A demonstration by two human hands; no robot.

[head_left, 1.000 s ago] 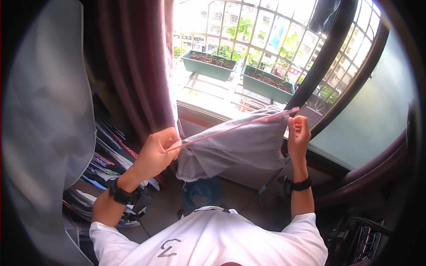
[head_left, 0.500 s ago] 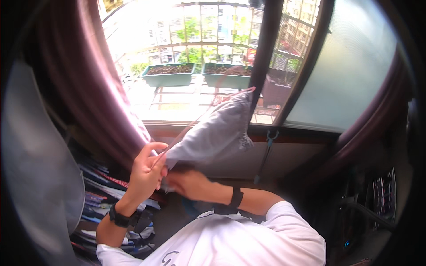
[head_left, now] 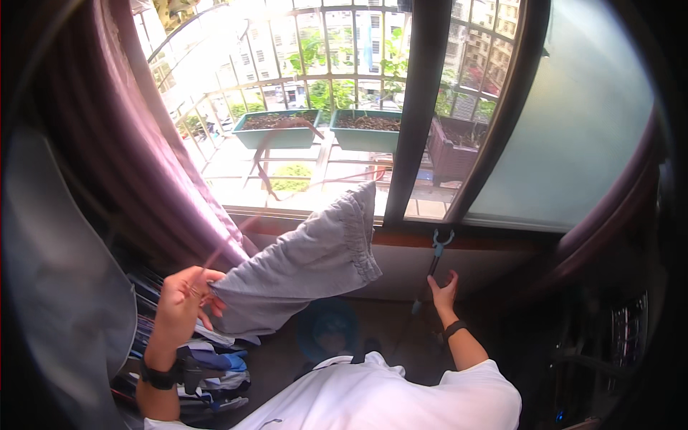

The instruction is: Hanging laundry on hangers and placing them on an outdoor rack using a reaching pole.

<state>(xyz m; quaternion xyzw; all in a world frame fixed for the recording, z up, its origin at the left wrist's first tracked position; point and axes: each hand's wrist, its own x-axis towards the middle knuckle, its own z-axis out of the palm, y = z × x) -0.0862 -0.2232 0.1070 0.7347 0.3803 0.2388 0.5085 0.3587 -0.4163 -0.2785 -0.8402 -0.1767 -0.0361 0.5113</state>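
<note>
My left hand (head_left: 185, 304) is closed at the lower left, pinching one end of a thin reddish clothes hanger (head_left: 266, 172) together with the edge of grey shorts (head_left: 301, 261). The shorts hang along the hanger, their gathered elastic waistband spread toward the window. Above them, the hanger's hook end shows against the bright window. My right hand (head_left: 444, 292) is off the shorts, its thumb and fingers apart. It is close beside a forked clothes pole (head_left: 442, 242), which leans under the window sill; whether it touches the shaft I cannot tell.
A blue basin (head_left: 326, 347) is on the floor below the shorts. Folded clothes (head_left: 223, 362) are stacked at lower left, beside a grey cover (head_left: 68, 279). A purple curtain (head_left: 161, 150) hangs left of the open window. Outside, green planters (head_left: 276, 135) stand within a metal grille.
My right hand has left the shorts and moved right, toward the pole. My left hand has shifted down and left with the hanger and shorts, and the basin now shows.
</note>
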